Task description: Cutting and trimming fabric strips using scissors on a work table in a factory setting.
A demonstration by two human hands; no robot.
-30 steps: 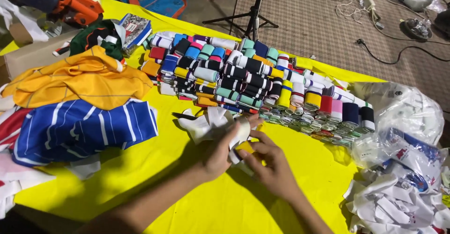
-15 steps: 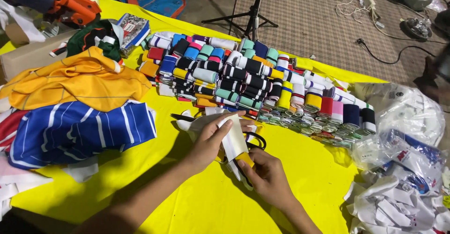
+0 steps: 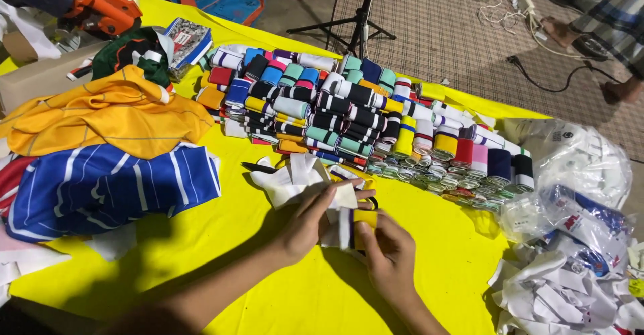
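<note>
Grip: both hands were closed on a folded knit band (image 3: 350, 226), white with a dark stripe and a yellow end.
Left hand (image 3: 310, 222): fingers lay flat over the white part of the band, pressing it from above.
Right hand (image 3: 389, 258): thumb and fingers pinched the yellow end from below.
Band's place: it was held just above the yellow tablecloth (image 3: 268, 268), near the front middle of the table.
Just behind the hands: loose white fabric pieces (image 3: 295, 177) lay on the cloth, touching the band's far edge; black scissor handles (image 3: 258, 168) showed at their left.
Further back: rows of rolled striped bands (image 3: 349, 117) in many colours were stacked across the table.
Left side: a blue striped garment (image 3: 107, 187) lay under a yellow-orange one (image 3: 100, 117).
Right side: clear plastic bags (image 3: 570, 167) and a heap of white scraps (image 3: 570, 295) sat at the table's edge.
Floor beyond: a black tripod stand (image 3: 359, 16) stood on a checked mat.
</note>
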